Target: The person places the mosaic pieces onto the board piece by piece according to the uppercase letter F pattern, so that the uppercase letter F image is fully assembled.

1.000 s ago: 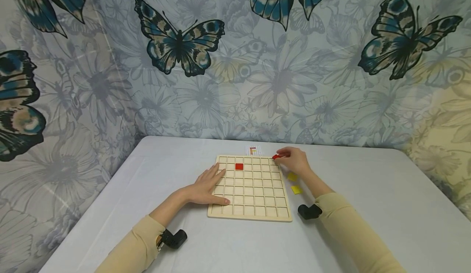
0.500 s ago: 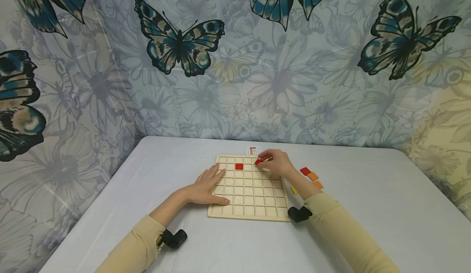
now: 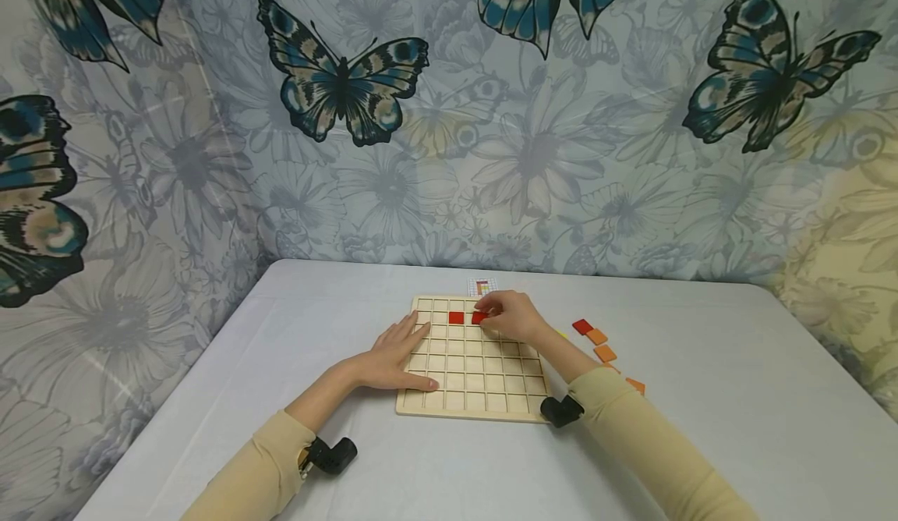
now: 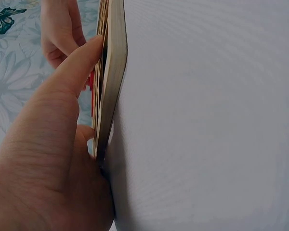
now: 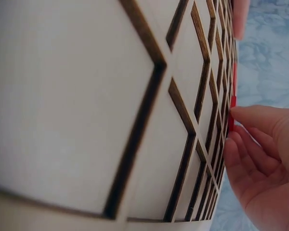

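A pale wooden grid board [image 3: 484, 404] lies on the table, and one red square tile [image 3: 456, 318] sits in a cell near its far edge. My left hand [image 3: 393, 356] rests on the board's left side with fingers spread and thumb near the front corner. Between thumb and fingers, my right hand [image 3: 514, 318] pinches a second red tile [image 3: 479, 318] over the same row, a little right of the first. In the right wrist view that red tile [image 5: 232, 113] is right at the grid surface, under the thumb and fingertips.
Right of the board lie a loose red tile [image 3: 582, 327] and several orange tiles [image 3: 605, 353]; a yellow tile is mostly hidden by the right arm. Behind the board is a small printed grid card [image 3: 482, 286]. The white table [image 3: 337, 295] meets a butterfly-patterned backdrop.
My right hand has carried the red tile leftward from the board's far right corner to near the seated red tile. Loose tiles beside the arm came into view. The left hand stays put.
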A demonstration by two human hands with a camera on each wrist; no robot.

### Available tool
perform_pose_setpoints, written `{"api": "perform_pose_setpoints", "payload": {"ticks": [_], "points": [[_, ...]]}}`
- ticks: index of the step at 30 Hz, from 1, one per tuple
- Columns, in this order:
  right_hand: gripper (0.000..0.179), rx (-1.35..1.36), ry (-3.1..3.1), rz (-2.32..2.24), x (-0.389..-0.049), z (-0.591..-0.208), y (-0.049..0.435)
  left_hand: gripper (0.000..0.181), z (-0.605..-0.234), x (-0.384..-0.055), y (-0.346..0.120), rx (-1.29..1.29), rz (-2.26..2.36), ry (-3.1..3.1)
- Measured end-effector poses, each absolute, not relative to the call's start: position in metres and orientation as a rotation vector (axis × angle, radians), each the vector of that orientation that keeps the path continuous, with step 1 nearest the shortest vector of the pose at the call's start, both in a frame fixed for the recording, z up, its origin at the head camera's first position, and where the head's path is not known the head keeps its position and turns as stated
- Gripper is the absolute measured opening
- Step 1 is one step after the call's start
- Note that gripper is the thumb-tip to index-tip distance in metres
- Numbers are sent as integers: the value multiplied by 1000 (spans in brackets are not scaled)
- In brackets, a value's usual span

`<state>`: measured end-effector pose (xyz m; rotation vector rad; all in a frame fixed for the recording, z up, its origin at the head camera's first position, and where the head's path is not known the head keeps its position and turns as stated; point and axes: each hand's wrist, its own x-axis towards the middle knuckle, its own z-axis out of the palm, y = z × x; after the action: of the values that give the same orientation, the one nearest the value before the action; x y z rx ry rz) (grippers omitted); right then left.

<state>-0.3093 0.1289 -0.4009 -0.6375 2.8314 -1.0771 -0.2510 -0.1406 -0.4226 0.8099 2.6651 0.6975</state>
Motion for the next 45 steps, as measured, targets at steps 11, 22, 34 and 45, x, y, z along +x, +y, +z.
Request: {"api": "perform_pose_setpoints", "payload": {"ticks": [11, 22, 34, 45], "points": [[30, -722, 2798, -1122, -306, -403, 128, 106, -423, -251, -141, 798, 699, 2663], [24, -627, 2772, -1195, -300, -400, 134, 106, -424, -250, -141, 796, 698, 2661], [15, -375, 2760, -1310, -298, -397, 173, 107, -425, -253, -142, 805, 695, 2661], [22, -270, 2830, -1181, -295, -387, 227, 107, -425, -252, -141, 814, 705, 2663]]}}
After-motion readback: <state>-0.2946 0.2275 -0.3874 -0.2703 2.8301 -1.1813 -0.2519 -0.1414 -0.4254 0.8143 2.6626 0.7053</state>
